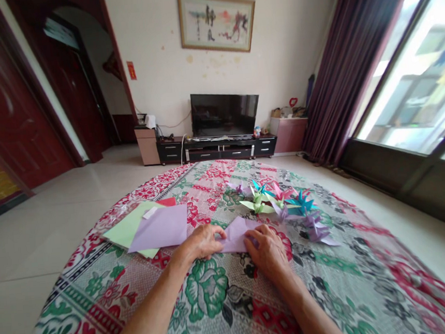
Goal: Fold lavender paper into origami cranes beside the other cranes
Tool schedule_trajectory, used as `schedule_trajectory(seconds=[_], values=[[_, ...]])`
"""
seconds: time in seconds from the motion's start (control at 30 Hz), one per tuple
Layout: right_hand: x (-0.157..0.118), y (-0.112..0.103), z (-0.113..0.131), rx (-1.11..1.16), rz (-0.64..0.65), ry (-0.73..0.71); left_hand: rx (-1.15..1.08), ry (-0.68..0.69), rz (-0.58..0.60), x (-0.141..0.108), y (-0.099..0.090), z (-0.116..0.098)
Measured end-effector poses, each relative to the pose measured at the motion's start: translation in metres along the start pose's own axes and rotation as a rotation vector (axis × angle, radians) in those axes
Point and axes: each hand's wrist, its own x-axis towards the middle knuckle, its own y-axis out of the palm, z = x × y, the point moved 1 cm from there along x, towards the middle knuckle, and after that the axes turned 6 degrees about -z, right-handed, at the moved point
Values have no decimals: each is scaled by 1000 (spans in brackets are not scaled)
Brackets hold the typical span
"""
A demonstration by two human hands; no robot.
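A partly folded sheet of purple origami paper point(236, 234) lies on the patterned tablecloth in front of me. My left hand point(205, 240) pinches its left corner between thumb and fingers. On the paper's right part, my right hand point(267, 246) rests with its fingers bent and closed on the edge. Part of the sheet is hidden under both hands. Beyond my right hand stands a group of folded paper cranes point(282, 206) in purple, green, blue and pink. Left of my left hand is a stack of loose sheets, a purple sheet point(161, 229) above a green sheet point(124, 228).
The round table bears a floral tablecloth point(207, 288). A small white slip point(149, 213) lies on the stack, and a red sheet point(168, 201) shows behind it. Past the table are a television point(224, 115) on a low cabinet point(221, 150), a curtain point(326, 69) and doors.
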Motion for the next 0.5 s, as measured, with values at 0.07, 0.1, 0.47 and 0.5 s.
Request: schedule_trajectory(seconds=[0.07,0.1,0.47,0.5], values=[[0,0,-1,8,-2,-2,-23,26,24,0,0,1],[0,0,-2,10,0,-2,-33,28,37,0,0,2],[1,1,-1,42,-18,16,41,118,39,-3,-3,-1],[1,1,-2,55,-23,24,46,147,35,-3,-3,-1]])
